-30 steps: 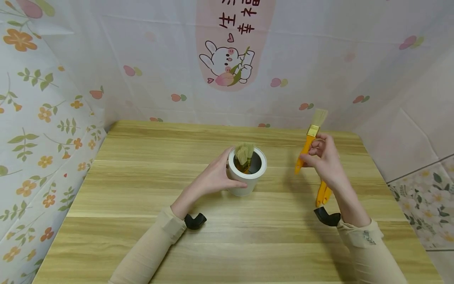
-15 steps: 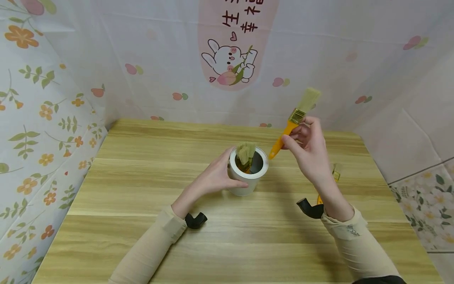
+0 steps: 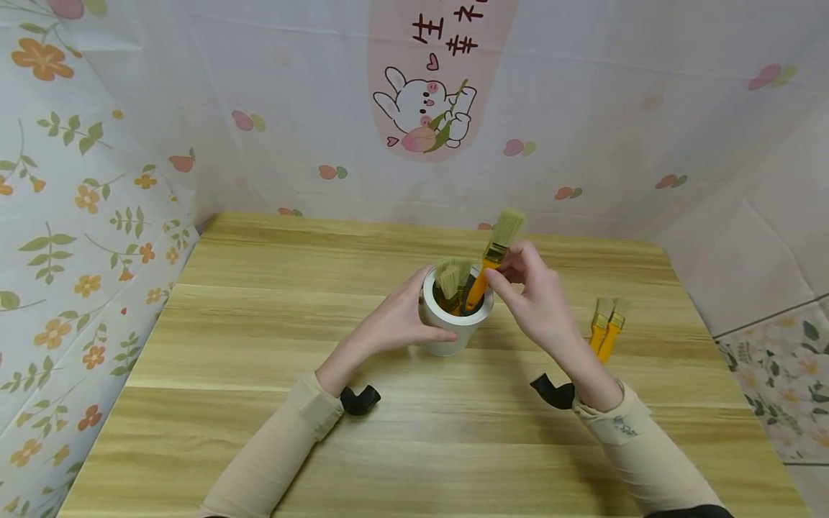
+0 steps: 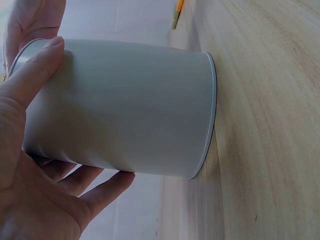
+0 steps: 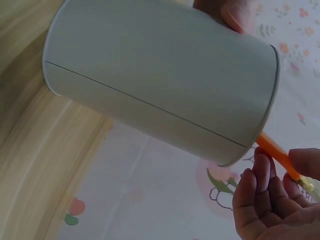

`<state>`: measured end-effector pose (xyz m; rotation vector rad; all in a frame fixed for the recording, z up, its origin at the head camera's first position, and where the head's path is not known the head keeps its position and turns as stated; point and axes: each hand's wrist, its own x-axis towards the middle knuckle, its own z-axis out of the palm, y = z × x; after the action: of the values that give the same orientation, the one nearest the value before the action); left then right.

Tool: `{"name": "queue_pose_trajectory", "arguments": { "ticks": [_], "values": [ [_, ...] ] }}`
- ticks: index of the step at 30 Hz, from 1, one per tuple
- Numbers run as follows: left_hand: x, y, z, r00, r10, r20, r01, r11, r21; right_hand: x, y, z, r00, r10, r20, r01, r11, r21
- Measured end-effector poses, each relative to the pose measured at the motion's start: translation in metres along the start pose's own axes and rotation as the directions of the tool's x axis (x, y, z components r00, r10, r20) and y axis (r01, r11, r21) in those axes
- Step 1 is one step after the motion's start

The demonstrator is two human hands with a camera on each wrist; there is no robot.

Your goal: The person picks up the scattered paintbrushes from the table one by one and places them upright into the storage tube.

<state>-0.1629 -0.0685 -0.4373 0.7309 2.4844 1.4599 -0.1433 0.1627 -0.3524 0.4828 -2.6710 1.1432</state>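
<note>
A white can [image 3: 445, 344] stands upright on the wooden table, several paintbrushes [image 3: 448, 278] inside it with bristles up. My left hand [image 3: 396, 316] grips the can from its left side, thumb across the front and fingers round the back, as the left wrist view shows. Over the can's right rim, my right hand [image 3: 532, 293] pinches a paintbrush [image 3: 481, 282] by its orange handle [image 5: 274, 150]. That brush points bristles up, its handle end inside the can's mouth. How deep the handle reaches is hidden by the can wall in the right wrist view.
Two more orange-handled paintbrushes [image 3: 604, 332] lie side by side on the table [image 3: 414, 446], right of my right forearm. A patterned cloth [image 3: 298, 93] hangs behind the table, and floral covering [image 3: 71, 237] rises at the left.
My right hand has moved left from beside the two lying brushes, lifting and then lowering its brush handle-first into the can. My left hand has stayed on the can.
</note>
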Motion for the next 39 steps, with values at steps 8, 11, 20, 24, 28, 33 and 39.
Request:
{"name": "queue_pose_trajectory", "arguments": {
  "ticks": [8, 11, 20, 24, 28, 33, 39],
  "values": [
    [-0.001, 0.000, 0.000, 1.000, -0.003, 0.001, 0.003, 1.000, 0.001, -0.005, 0.010, 0.005, 0.999, -0.034, -0.001, 0.035, 0.999, 0.024],
    [-0.001, 0.000, 0.000, 1.000, -0.006, -0.001, 0.006, 1.000, 0.001, -0.007, 0.014, 0.004, 0.998, -0.051, -0.026, 0.052, 0.998, 0.048],
    [0.000, 0.001, 0.001, 1.000, -0.027, -0.012, 0.027, 0.999, 0.020, -0.013, 0.027, -0.014, 0.997, 0.033, -0.077, -0.024, 0.994, 0.108],
    [0.000, 0.001, 0.000, 0.999, -0.035, -0.006, 0.035, 0.999, 0.018, -0.017, 0.039, -0.026, 0.991, 0.100, -0.091, -0.087, 0.987, 0.134],
    [0.000, 0.002, -0.001, 0.999, -0.047, -0.002, 0.047, 0.999, 0.012, -0.024, 0.058, -0.037, 0.982, 0.156, -0.107, -0.143, 0.982, 0.121],
    [0.000, 0.003, -0.001, 0.998, -0.065, 0.010, 0.064, 0.998, 0.019, -0.037, 0.081, -0.050, 0.966, 0.233, -0.109, -0.221, 0.969, 0.114],
    [0.000, 0.004, -0.001, 0.997, -0.070, 0.013, 0.070, 0.997, 0.021, -0.052, 0.103, -0.063, 0.951, 0.292, -0.101, -0.284, 0.955, 0.084]
  ]
}}
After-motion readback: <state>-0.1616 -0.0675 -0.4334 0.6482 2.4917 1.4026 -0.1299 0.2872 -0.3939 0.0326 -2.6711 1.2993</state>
